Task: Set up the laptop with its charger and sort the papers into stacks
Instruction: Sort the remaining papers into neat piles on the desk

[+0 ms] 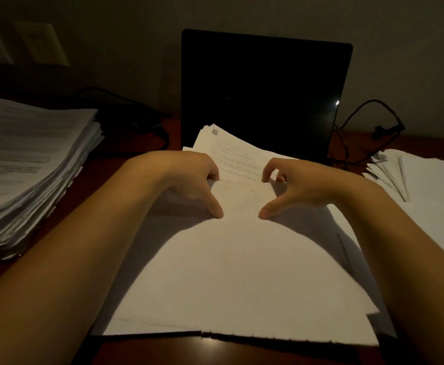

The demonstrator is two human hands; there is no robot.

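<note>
Dimly lit, left hand [191, 180], right hand [297, 187], both pinching far edge of blank sheet [242, 267], laptop [263, 96] behind

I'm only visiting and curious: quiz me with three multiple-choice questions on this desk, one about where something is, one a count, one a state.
1. Where does the tallest paper stack sit?
A) left of the laptop
B) right of it
C) on its lid

2. How many hands hold the middle sheet?
A) none
B) one
C) two

3. The laptop is:
A) open and lit
B) open but dark
C) folded shut

Answers:
1 A, that stack rises at the left edge of the view, well left of the laptop.
2 C, the left hand and the right hand both pinch the sheet's far edge, thumbs on top.
3 B, it stands upright and is all black.
</note>
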